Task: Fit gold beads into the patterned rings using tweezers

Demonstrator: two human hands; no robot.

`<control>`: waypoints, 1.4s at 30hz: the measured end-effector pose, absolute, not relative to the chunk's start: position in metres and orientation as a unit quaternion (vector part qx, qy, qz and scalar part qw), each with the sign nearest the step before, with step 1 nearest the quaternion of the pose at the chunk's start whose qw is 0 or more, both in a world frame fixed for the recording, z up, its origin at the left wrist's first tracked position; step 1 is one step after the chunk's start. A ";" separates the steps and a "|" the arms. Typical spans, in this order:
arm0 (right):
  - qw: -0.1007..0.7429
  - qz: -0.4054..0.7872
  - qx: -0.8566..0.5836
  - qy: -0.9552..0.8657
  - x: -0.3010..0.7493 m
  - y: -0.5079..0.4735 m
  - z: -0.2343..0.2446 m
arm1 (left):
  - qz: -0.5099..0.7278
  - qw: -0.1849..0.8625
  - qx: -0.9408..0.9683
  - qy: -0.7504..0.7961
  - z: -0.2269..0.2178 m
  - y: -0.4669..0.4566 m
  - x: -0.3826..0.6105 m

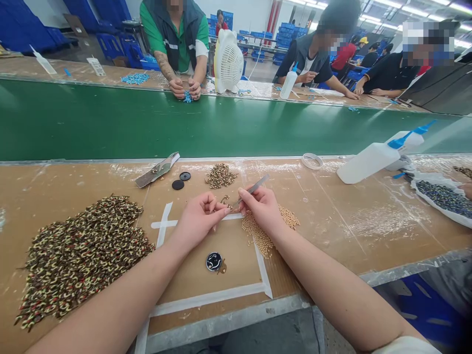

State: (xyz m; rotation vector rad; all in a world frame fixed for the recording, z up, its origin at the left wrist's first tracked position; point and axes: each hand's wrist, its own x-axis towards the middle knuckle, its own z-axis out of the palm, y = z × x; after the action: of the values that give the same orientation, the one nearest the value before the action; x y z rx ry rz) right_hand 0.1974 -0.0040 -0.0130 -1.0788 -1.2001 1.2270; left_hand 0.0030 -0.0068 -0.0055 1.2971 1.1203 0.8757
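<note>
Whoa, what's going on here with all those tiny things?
A person's right hand is holding metal tweezers, with the tip right by the left hand. That hand seems to be pinching a tiny piece, too small to make out. A big dark pile lies to the left, pale beads lie around the right hand, and a smaller pile sits beyond both hands. Closer to the person is a little dish with shiny black stuff in it.

From the near side of the green belt (236,128), one head-worn camera is facing across and downward, viewing the left hand (199,216) and right hand (263,207) closely before the belt and people (183,54) more distantly beyond it.
</note>
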 end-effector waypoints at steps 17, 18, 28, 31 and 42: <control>0.525 0.555 -0.438 -0.474 0.195 -0.005 -0.012 | 0.381 0.534 0.563 0.503 -0.004 -0.010 0.003; 0.525 0.556 -0.438 -0.472 0.195 -0.005 -0.011 | 0.382 0.535 0.561 0.503 -0.005 -0.010 0.003; 0.526 0.560 -0.436 -0.469 0.195 -0.006 -0.010 | 0.386 0.536 0.560 0.501 -0.003 -0.011 0.003; 0.526 0.559 -0.434 -0.472 0.195 -0.006 -0.011 | 0.385 0.536 0.561 0.501 -0.003 -0.011 0.002; 0.527 0.549 -0.447 -0.470 0.197 -0.005 -0.009 | 0.371 0.514 0.582 0.509 0.000 -0.012 0.003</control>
State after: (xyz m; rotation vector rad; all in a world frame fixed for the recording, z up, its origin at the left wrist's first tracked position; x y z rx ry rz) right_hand 0.1970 -0.0053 -0.0086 -1.0682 -1.1245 1.3119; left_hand 0.0028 -0.0123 0.0000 1.3990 1.2234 0.8906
